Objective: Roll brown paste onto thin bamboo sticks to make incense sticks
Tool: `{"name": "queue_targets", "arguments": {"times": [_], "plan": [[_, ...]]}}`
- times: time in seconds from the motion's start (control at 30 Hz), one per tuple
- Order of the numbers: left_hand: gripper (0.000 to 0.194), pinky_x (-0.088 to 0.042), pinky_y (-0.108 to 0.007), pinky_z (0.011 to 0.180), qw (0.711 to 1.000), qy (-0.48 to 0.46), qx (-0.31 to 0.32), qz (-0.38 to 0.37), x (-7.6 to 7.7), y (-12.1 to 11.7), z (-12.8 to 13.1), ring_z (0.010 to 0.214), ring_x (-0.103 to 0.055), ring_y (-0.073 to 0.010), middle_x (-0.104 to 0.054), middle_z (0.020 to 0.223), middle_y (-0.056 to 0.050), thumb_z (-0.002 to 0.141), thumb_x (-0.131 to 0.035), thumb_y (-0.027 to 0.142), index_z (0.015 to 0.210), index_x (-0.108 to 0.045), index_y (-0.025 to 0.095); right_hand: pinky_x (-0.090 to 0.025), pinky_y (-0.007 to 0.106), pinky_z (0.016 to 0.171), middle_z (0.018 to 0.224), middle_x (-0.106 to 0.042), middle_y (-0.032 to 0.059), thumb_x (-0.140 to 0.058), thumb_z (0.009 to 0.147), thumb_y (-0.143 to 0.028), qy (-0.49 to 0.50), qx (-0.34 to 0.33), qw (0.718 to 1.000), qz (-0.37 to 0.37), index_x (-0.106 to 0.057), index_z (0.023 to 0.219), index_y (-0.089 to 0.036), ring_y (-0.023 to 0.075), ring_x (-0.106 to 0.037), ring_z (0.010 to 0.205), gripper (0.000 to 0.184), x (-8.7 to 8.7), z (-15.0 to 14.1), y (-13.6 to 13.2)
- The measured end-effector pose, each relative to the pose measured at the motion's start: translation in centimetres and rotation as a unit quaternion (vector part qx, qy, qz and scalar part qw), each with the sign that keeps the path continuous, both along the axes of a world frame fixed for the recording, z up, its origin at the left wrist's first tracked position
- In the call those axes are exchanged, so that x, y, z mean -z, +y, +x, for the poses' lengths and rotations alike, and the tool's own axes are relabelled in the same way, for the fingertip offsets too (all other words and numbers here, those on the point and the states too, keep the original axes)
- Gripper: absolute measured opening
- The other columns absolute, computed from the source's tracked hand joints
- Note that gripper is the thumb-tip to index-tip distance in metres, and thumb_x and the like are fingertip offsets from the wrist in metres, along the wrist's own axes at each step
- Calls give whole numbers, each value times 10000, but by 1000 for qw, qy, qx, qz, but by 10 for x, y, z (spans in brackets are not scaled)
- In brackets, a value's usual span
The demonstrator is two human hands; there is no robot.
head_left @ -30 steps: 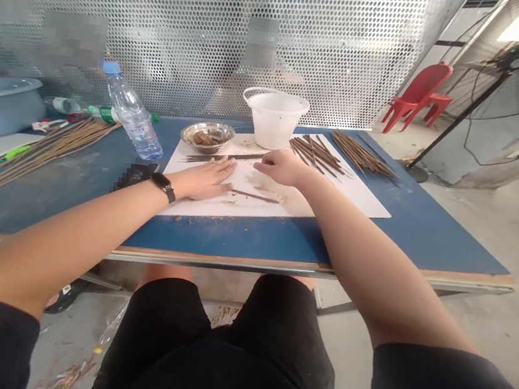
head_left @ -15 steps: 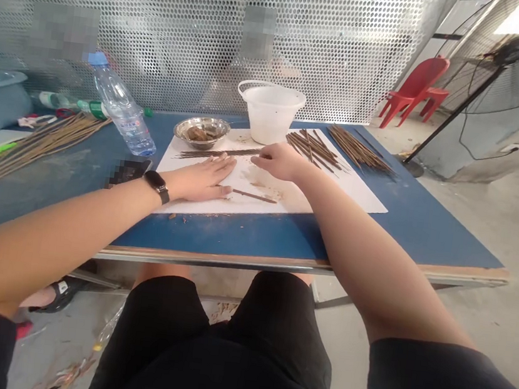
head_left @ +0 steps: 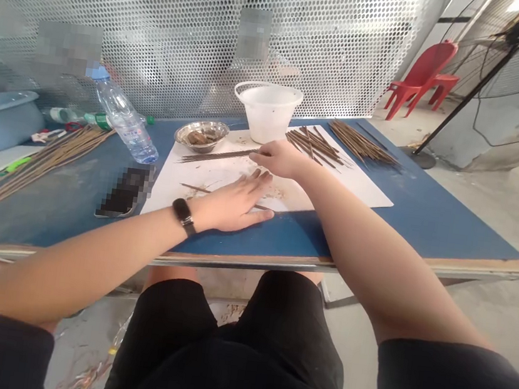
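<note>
Sticks pinched in the right hand lie by a bowl of brown pieces.

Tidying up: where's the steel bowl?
In the head view, the round steel bowl sits at the white sheet's far-left corner, left of the white plastic bucket.

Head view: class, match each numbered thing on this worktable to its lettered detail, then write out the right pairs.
1 steel bowl
2 water bottle
3 left hand
4 right hand

A black band on the wrist
B blue cap
C brown pieces inside
D fingers on a dark stick

Pairs: 1-C, 2-B, 3-A, 4-D
</note>
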State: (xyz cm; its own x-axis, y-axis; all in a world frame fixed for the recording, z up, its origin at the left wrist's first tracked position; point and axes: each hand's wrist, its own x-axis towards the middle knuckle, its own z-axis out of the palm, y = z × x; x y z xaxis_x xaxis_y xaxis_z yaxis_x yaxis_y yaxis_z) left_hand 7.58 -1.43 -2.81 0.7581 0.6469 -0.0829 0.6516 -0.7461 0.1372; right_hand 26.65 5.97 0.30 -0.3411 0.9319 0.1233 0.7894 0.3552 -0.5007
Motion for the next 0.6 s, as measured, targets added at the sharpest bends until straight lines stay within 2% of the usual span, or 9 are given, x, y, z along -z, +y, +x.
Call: {"name": "queue_targets", "arguments": {"times": [0.13, 0.23, 0.37, 0.43, 0.5, 0.53, 0.6], "plan": [[1045, -84, -554, 1378, 1000, 4, -23, -19, 5, 33, 33, 1709, 40, -393, 5, 1828, -262, 1070, -187, 746, 1748, -47, -37, -402, 339, 749, 727, -603, 39, -544, 1097, -459, 89, 90, 992, 24, -622, 717, -199, 196, -567, 763, 467, -8, 11, 7], [984, -32, -579, 1373, 999, 2, -45, -29, 6, 61, 46, 1705, 91, -391, 56, 1837, -233, 1085, -184, 692, 1761, -25, -5, -424, 333, 775, 711, -594, 37, -455, 1135, -479, 152, 138, 978, 28, -644, 735, -187, 185, -571, 738, 530, -12, 19, 12], [946, -85, -553, 1377, 996, -56, -64, -5, -1, 81, 43, 1717, -22, -396, -47, 1851, -227, 1093, -213, 665, 1771, -71, 22, -423, 330, 768, 676, -568, 29, -452, 1136, -462, 142, 152, 977, 46, -633, 718, -194, 193, -576, 738, 528, -9, 23, 16], [896, -163, -526, 1374, 991, -96, -89, 8, -9, 83, 28, 1706, -156, -386, -175, 1850, -181, 1089, -230, 687, 1766, -251, 101, -412, 340, 740, 670, -558, 28, -482, 1120, -459, 114, 147, 981, 60, -609, 705, -209, 203, -562, 731, 500, -6, 23, 17], [792, -268, -520, 1348, 984, -128, -122, 23, -17, 82, 3, 1649, -335, -385, -377, 1789, -143, 1085, -292, 689, 1646, -535, 184, -396, 348, 705, 669, -547, 25, -569, 1075, -455, 81, 140, 985, 67, -567, 681, -229, 207, -535, 713, 455, -2, 21, 18], [723, -341, -525, 1314, 981, -141, -126, 31, -20, 81, -12, 1579, -454, -386, -508, 1712, -132, 1079, -356, 684, 1540, -655, 213, -390, 349, 691, 671, -546, 24, -615, 1048, -439, 65, 134, 987, 69, -546, 669, -238, 207, -524, 707, 435, 0, 19, 17], [553, -489, -516, 1194, 970, -187, -144, 54, -25, 80, -46, 1343, -669, -368, -751, 1422, -125, 1044, -515, 637, 1288, -802, 232, -384, 348, 677, 682, -559, 29, -666, 1010, -393, 34, 115, 990, 70, -525, 656, -243, 207, -519, 708, 409, 4, 14, 14]]}}
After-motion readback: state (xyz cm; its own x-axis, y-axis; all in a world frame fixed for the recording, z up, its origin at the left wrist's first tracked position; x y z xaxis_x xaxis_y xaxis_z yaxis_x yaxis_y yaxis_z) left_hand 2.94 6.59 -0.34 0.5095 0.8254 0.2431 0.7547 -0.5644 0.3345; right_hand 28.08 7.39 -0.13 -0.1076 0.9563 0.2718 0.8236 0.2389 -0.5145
